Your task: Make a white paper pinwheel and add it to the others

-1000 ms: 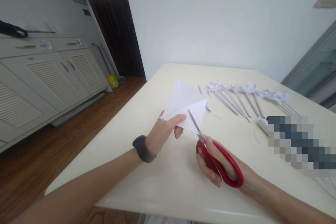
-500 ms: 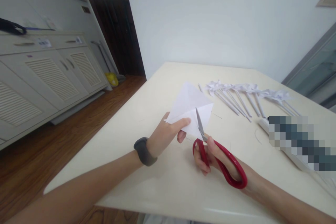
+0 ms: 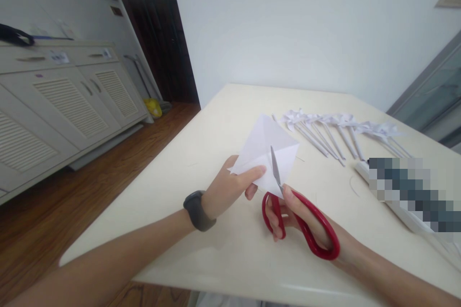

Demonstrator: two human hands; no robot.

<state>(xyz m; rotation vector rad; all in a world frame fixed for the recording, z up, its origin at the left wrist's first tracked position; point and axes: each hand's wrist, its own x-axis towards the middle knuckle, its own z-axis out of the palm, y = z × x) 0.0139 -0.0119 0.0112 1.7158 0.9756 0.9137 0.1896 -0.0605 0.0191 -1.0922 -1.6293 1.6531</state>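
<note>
My left hand (image 3: pixel 237 182) pinches a creased white sheet of paper (image 3: pixel 254 146) by its near left side, thumb on top. A dark band circles that wrist. My right hand (image 3: pixel 288 208) grips red-handled scissors (image 3: pixel 320 230), its thumb and fingers through the loops. One scissor blade lies over the face of the paper and points away from me. The other blade is hidden under the sheet. A notch shows at the paper's left corner.
White paper pinwheels (image 3: pixel 338 120) on rolled paper sticks lie in a row at the back right of the cream table (image 3: pixel 201 259). Nearer on the right is a long white object (image 3: pixel 396 213), partly blurred out. Louvred cabinets (image 3: pixel 72 100) stand at left.
The paper and my left hand have shifted slightly right. The scissor blades sit deeper over the sheet, and the lower red loop has swung a little left.
</note>
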